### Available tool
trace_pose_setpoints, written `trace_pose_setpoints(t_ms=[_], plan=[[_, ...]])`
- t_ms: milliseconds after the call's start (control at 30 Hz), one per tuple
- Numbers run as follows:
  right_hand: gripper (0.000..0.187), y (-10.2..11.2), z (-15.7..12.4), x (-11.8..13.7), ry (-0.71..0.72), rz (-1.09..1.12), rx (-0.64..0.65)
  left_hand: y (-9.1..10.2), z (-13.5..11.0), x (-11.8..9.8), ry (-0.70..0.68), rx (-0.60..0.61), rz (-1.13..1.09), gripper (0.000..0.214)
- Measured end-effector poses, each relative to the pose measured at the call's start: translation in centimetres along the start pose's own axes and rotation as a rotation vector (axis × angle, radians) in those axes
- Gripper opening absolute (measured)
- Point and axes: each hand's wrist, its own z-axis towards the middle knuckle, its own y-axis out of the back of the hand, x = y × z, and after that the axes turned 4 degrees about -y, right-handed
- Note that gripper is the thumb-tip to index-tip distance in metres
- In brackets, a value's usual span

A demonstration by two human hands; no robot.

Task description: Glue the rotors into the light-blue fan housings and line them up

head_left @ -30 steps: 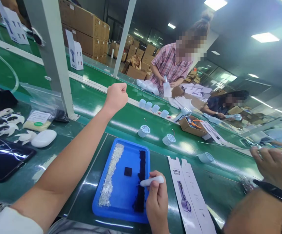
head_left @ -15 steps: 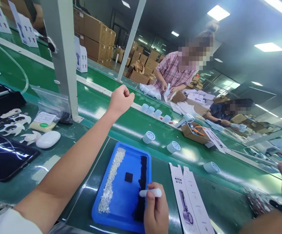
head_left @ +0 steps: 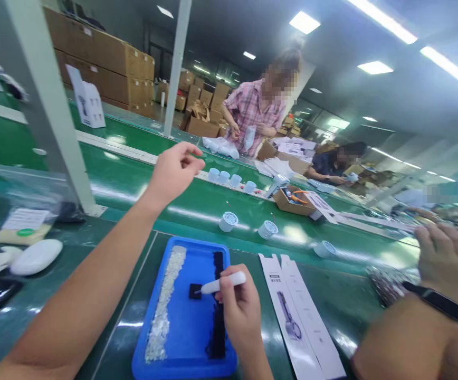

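Observation:
My right hand [head_left: 241,319] pinches a white pen-like tool [head_left: 229,281] over a shallow blue tray [head_left: 191,327]. The tool's thin tip is at a small black square [head_left: 194,291] on the tray floor; whether it touches is hard to tell. Small clear, glittering pieces [head_left: 161,316] line the tray's left side. A strip of black pieces [head_left: 217,332] runs down the right side, partly behind my right hand. My left hand [head_left: 177,171] is raised beyond the tray, near the green conveyor belt [head_left: 189,211]. Its fingers are loosely bent and apart, with nothing visible in them.
White cups [head_left: 229,221] stand on the belt. A printed flat carton [head_left: 292,316] lies right of the tray. At far right a co-worker's hand [head_left: 446,258] wears a dark wristband. A grey post [head_left: 50,105] and a white rounded object [head_left: 37,257] are at left.
My right hand has brought the pen-like tool's tip from the black strip leftward to the black square. My left hand's fingers have loosened from a closed curl. The view has shifted rightward.

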Motion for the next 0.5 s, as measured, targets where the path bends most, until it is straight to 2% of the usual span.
trace_pose_setpoints(t_ms=[67, 133, 200, 267, 367, 500], plan=[[0.015, 1.5, -0.5, -0.1, -0.032, 0.207, -0.185, 0.0, -0.1, -0.5, 0.033, 0.001, 0.037, 0.01], [0.017, 3.2, -1.5, -1.0, -0.047, 0.31, -0.341, -0.2, -0.3, -0.8, 0.054, -0.035, 0.103, 0.023], [0.021, 4.7, -2.7, -2.5, -0.076, 0.125, -0.4, -0.4, -0.4, -1.0, 0.068, -0.062, 0.166, 0.039], [0.028, 5.8, -3.9, -4.4, -0.126, -0.178, -0.377, -0.7, -0.5, -1.1, 0.073, -0.061, 0.203, 0.048], [0.032, 6.4, -5.0, -6.4, -0.14, -0.553, -0.277, -1.2, -0.6, -0.9, 0.059, -0.044, 0.236, 0.049], [0.027, 6.2, -5.1, -6.2, -0.137, -0.949, -0.056, -1.7, -0.5, -0.5, 0.096, 0.006, 0.303, 0.047]])
